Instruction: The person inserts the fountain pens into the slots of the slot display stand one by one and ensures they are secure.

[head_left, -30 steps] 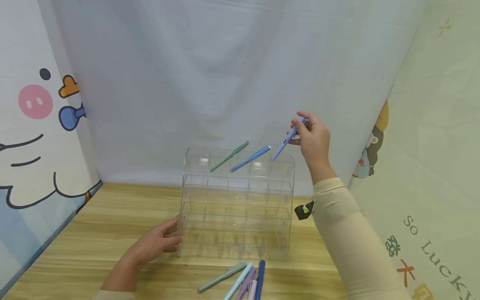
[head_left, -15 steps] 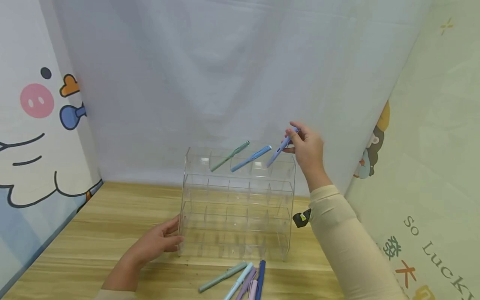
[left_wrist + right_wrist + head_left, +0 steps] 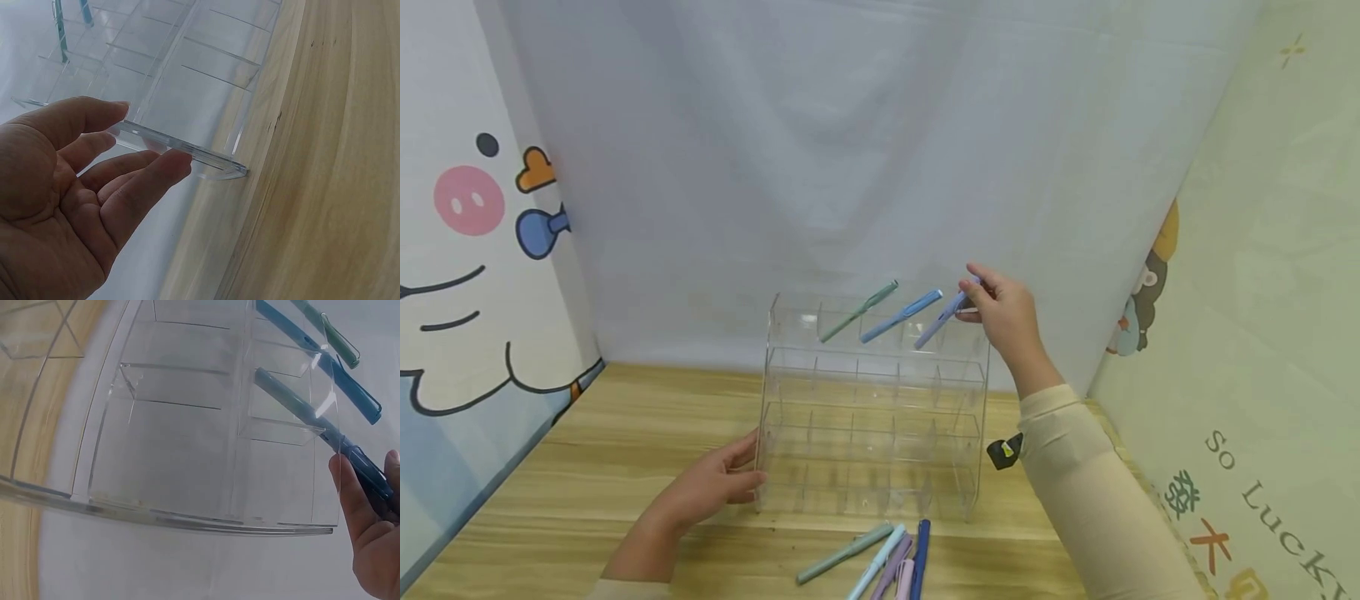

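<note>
A clear acrylic pen rack (image 3: 872, 392) with stepped rows of compartments stands upright on the wooden table. My left hand (image 3: 718, 483) holds the rack's left side panel, thumb and fingers at its edge; the left wrist view shows the panel's edge (image 3: 206, 159) between them. At the top right, my right hand (image 3: 1003, 312) pinches a periwinkle pen (image 3: 936, 325) near its cap. The pen tilts, its lower end inside a top-row compartment. Left of it, a blue pen (image 3: 901, 317) and a green pen (image 3: 859, 311) lean in the same row.
In front of the rack lie a sage green pen (image 3: 844, 554), a light blue pen (image 3: 877, 562), a purple pen (image 3: 892, 568), a pink pen (image 3: 905, 579) and a navy pen (image 3: 921, 558). A pale curtain (image 3: 880, 167) hangs behind; printed panels flank both sides.
My right hand has moved down and left, bringing the periwinkle pen from above the rack's right end into the top row. The left hand has stayed in place.
</note>
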